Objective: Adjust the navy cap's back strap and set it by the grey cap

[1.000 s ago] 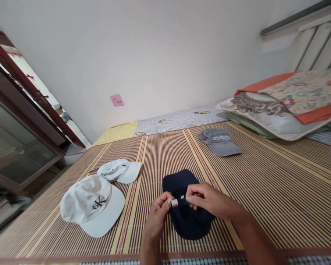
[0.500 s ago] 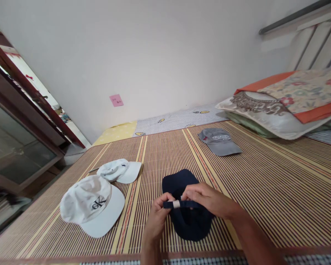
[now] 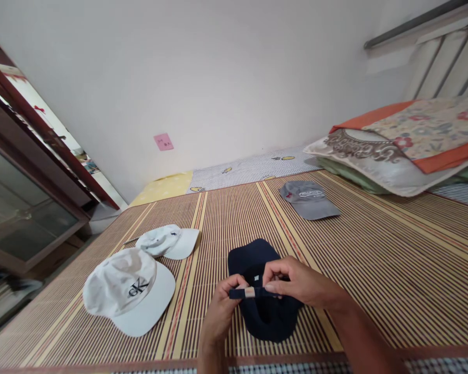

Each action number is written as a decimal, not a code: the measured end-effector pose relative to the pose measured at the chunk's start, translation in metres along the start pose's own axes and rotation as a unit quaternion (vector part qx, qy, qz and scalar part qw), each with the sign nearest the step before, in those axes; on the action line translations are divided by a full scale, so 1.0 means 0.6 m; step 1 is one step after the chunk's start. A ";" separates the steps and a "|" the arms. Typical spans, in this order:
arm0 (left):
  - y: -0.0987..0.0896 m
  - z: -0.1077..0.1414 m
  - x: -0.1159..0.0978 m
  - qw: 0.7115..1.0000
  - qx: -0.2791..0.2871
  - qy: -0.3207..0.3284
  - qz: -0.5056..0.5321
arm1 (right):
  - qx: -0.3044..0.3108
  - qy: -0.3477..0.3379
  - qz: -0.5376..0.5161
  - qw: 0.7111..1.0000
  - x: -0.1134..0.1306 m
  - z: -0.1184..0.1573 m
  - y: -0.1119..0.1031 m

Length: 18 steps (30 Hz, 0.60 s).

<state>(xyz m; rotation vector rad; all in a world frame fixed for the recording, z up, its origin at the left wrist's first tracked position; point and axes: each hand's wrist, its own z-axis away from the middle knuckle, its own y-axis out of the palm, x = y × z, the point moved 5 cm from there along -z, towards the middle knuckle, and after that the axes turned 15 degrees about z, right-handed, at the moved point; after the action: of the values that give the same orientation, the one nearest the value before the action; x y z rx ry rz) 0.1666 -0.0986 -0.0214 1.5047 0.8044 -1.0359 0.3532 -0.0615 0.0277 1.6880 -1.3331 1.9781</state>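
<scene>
A dark navy baseball cap (image 3: 271, 324) lies upside down on the striped mat, its opening facing up and its brim (image 3: 253, 253) pointing away from me. Across the near side of the opening runs its adjustment strap (image 3: 237, 294), which has a pale buckle (image 3: 249, 292). My left hand (image 3: 223, 298) pinches the strap's left end between thumb and fingers, beside the buckle. Just right of the buckle, my right hand (image 3: 292, 283) grips the strap with thumb and forefinger. A small white label (image 3: 256, 278) shows inside the cap.
Two white caps, one with a CK logo (image 3: 120, 283) and a smaller one (image 3: 161, 240), sit to the left on the bamboo mat (image 3: 214, 223). Farther back rests a grey cap (image 3: 309, 199). Pillows (image 3: 398, 166) are stacked at the right; a pink note (image 3: 164, 142) is on the wall.
My right hand's fingers have closed onto the strap nearer the buckle, uncovering the label inside. The left hand keeps its hold on the strap's left end.
</scene>
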 end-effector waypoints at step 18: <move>0.008 -0.002 0.001 0.999 -0.003 -0.016 -0.031 | 0.012 0.018 -0.036 0.999 0.003 -0.005 0.008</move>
<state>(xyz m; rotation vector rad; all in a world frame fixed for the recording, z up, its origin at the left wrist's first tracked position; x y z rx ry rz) 0.1714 -0.0985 -0.0200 1.4628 0.8351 -1.1009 0.3475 -0.0626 0.0270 1.6798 -1.2225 1.9818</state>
